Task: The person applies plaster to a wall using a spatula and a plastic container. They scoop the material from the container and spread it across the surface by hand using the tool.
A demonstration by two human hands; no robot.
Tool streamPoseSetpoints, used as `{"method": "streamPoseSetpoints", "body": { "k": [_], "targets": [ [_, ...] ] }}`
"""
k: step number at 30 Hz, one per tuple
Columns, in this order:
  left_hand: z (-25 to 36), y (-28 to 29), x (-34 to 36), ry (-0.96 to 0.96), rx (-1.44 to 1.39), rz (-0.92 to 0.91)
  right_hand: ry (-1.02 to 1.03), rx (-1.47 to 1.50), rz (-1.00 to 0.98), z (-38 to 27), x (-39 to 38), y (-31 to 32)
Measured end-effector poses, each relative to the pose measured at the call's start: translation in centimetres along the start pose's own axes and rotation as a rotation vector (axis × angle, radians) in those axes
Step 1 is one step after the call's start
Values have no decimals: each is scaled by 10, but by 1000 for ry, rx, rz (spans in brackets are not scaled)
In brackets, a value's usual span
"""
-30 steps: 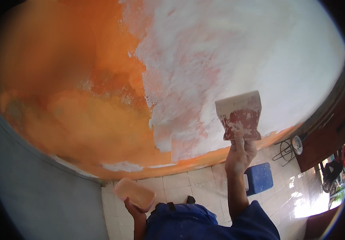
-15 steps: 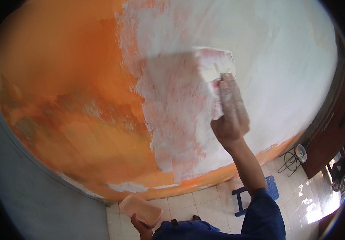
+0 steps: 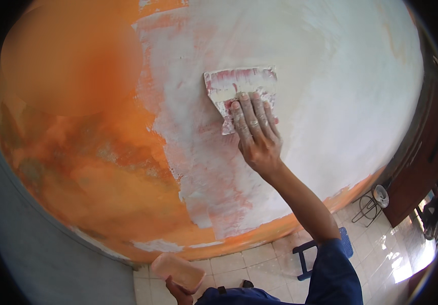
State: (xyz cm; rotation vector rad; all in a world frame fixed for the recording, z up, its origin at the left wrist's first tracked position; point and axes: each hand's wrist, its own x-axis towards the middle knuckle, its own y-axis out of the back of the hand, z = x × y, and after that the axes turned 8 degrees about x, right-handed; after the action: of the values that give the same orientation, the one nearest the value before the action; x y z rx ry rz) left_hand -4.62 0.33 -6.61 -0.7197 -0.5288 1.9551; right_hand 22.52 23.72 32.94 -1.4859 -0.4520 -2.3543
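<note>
My right hand [image 3: 259, 140] is clamped on the spreader [image 3: 241, 81], fingers along its smeared face, thumb hidden, up at the white coat [image 3: 341, 101], right of the orange wall [image 3: 102, 188]. Left hand [image 3: 177, 291] grips the pink tub [image 3: 175, 269], low, near left. Uneven finger pressure could gouge the coat; pasty fingers could slip; inattention could tip the tub.
</note>
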Motion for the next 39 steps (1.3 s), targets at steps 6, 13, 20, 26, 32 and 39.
{"method": "streamPoseSetpoints", "body": {
  "k": [6,13,20,26,32,39],
  "targets": [
    [3,-32,-12,-22,48,-25,-110,115,-242,-44,-71,7],
    [6,-51,-32,72,-30,162,-89,304,-128,-71,-100,60],
    [8,-65,-29,-34,-17,-45,-80,49,36,13,30,31],
    [3,-51,-18,-28,-80,-50,-121,81,-199,-47,-67,5],
    [3,-24,-19,115,21,221,-85,261,-225,-91,-118,60],
    [30,-50,-19,-2,62,63,-56,9,20,-6,17,27]
  ]
}}
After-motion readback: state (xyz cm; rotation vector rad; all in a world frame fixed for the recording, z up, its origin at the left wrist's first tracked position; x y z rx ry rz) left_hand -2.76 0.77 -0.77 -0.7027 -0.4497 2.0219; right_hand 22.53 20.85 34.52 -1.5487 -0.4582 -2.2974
